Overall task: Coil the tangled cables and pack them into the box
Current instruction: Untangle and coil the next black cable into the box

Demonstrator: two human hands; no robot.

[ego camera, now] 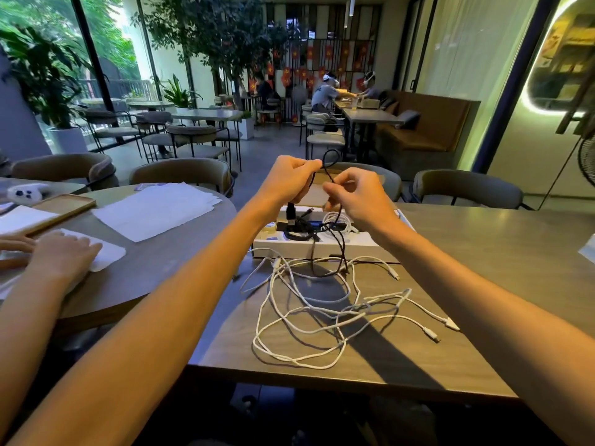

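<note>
– White charging cables (322, 304): how near the edges do they lie?
– They sprawl tangled on the wooden table (483, 252), between the white box (354, 249) and the near edge. The nearest loop stops short of that edge, and the leftmost loop comes close to the table's left edge. Right of the loose plugs the tabletop is bare wood as far as the view reaches.
– And the hands?
– Both are raised over the box. The left hand (289, 178) has its fingers curled round a black cable (328, 275), with a small loop standing up past the knuckles. The right hand (357, 197) pinches the same cable just beside it, between thumb and forefinger.
– Where does that cable run?
– Its USB plug (290, 217) hangs under the left hand. The rest drops over the box's near wall and loops on the table, touching the white tangle.
– What is hard to make out?
– The hands hide the far part of the box. Inside, dark coils and a white coil (335, 218) show, but I cannot count them. A tan board behind the hands may be a lid; I cannot tell. At far left another person's hand (64, 252) rests on a white sheet on a round table (154, 268), its arm cut off by the frame.
</note>
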